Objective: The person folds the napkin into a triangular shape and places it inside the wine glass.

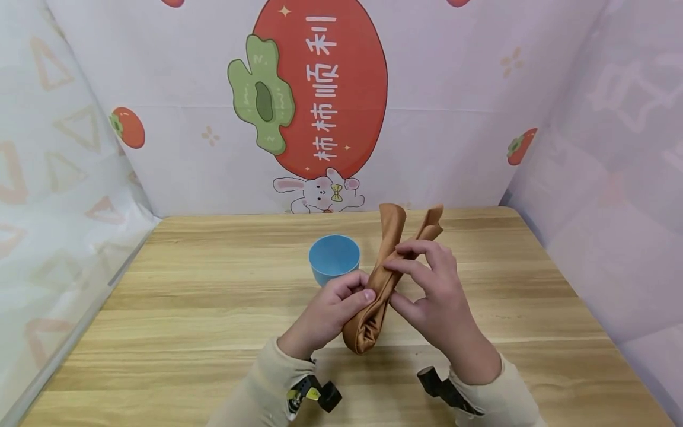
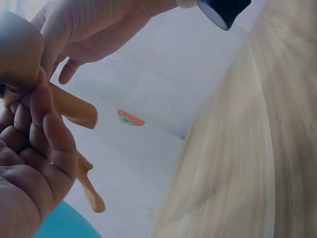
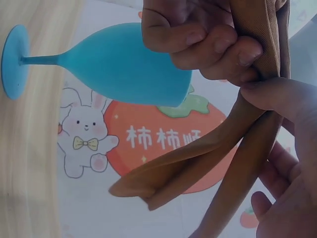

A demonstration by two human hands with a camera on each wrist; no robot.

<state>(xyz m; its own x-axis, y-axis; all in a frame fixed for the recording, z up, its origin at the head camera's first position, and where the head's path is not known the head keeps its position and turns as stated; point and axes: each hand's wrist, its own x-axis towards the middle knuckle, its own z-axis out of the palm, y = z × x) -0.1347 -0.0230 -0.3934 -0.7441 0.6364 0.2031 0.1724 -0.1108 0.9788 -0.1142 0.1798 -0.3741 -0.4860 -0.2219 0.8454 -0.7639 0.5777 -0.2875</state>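
A brown satin cloth napkin [image 1: 392,228], folded into a long strip and bent double, is held up above the table. Its rounded, gathered bend points toward me, and two tails spread apart at the far end. My left hand [image 1: 333,308] grips the strip near the bend, thumb on top. With thumb and fingertips my right hand [image 1: 440,299] pinches it a little farther along. A blue goblet [image 3: 124,64] stands upright just beyond my left hand; the right wrist view shows its stem and round foot.
The wood-grain table [image 1: 213,284] extends under both hands. Behind it hangs a white backdrop [image 1: 443,148] printed with persimmons and a rabbit, and pale patterned sheets [image 1: 48,178] line the sides. Each wrist wears a dark strapped camera [image 1: 329,396].
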